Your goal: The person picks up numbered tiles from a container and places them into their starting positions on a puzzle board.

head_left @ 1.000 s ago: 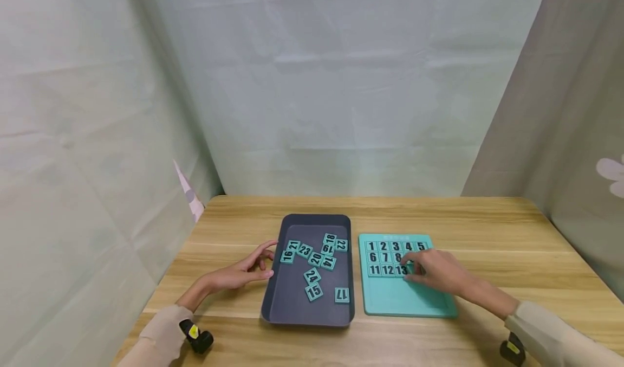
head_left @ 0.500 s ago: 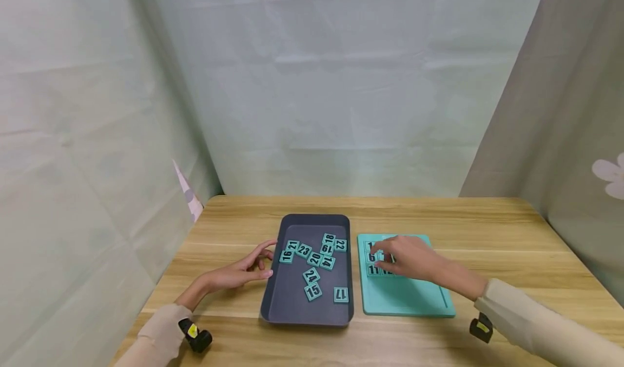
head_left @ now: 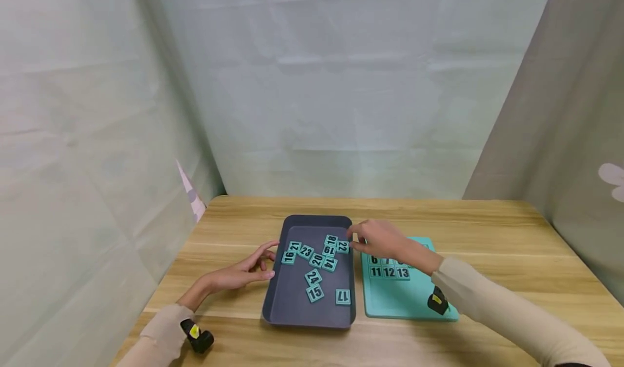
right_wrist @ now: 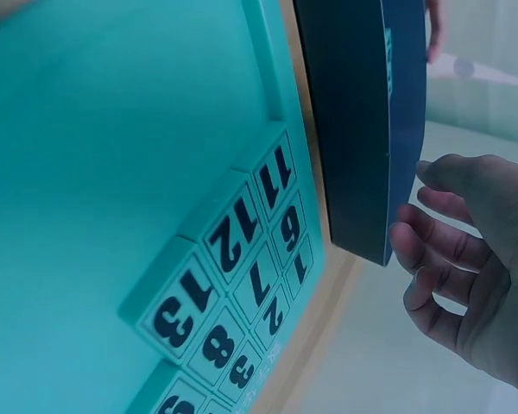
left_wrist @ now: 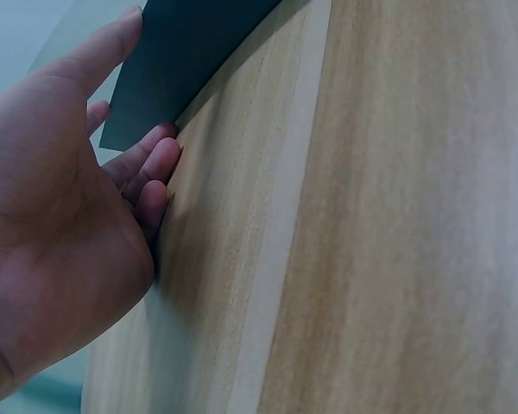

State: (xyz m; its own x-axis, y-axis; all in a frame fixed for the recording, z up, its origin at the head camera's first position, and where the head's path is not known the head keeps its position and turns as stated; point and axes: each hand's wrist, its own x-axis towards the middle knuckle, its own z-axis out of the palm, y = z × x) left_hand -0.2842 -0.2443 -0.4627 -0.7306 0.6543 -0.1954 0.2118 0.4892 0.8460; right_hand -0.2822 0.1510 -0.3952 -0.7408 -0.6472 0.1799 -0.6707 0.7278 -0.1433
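My left hand [head_left: 239, 272] rests at the left rim of a dark grey tray [head_left: 307, 315], fingers relaxed; the left wrist view shows its fingertips right at the tray wall [left_wrist: 168, 65]. Loose turquoise number tiles lie in the tray, among them 22 [head_left: 343, 247], 14 [head_left: 329, 263] and 17 [head_left: 343, 297]. Over the tray's right rim, close to tile 22, hovers my right hand [head_left: 380, 239]. Its fingers are loosely bent with nothing between them in the right wrist view. Beneath that forearm lies a turquoise puzzle board [head_left: 409, 302], its upper rows filled up to tile 13 [right_wrist: 183, 306]. The hand hides its top tiles.
Tray and board lie side by side on a wooden table [head_left: 234, 323], with a narrow strip of wood between them. Pale cloth [head_left: 341, 96] hangs behind the table and at its sides. Each wrist wears a small black camera, such as the left one [head_left: 197, 337].
My right hand has left tile 13 on the board and moved left across it to the tray's right rim. The left hand and the tray's tiles have stayed put.
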